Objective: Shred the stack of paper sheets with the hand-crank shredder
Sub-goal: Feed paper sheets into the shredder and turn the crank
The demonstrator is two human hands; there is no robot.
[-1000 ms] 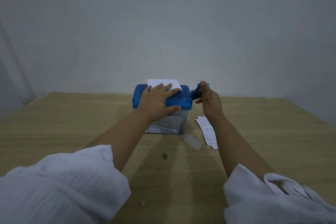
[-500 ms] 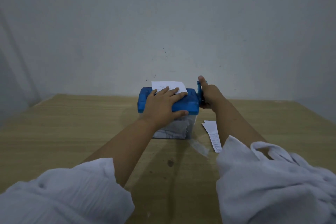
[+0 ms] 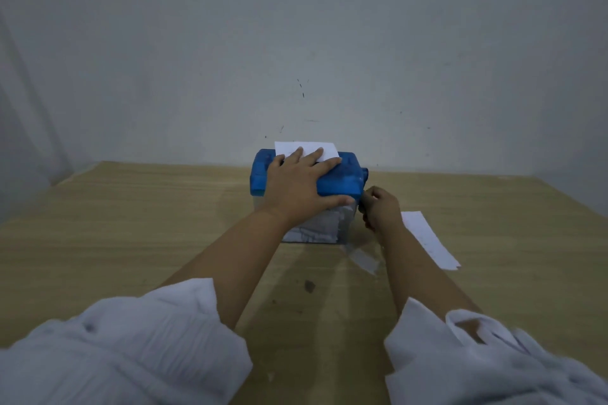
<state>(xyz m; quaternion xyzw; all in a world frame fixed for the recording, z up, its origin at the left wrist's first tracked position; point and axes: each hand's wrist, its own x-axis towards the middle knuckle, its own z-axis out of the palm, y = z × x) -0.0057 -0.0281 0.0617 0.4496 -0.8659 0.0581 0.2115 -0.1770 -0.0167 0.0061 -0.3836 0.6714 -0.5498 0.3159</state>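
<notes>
At the far middle of the table [image 3: 131, 223], the shredder [image 3: 339, 179] is best pinned by the flat, spread left hand [image 3: 302, 184] and the crank [image 3: 364, 184], gripped in the curled right hand [image 3: 381, 209], turned evenly, so the slotted sheet [image 3: 306, 149] is drawn straight; spare sheets [image 3: 427, 240] lie beside.

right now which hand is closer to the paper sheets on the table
Right. The right hand grips the crank just left of the paper sheets; the left hand presses the shredder top, farther left.
</notes>
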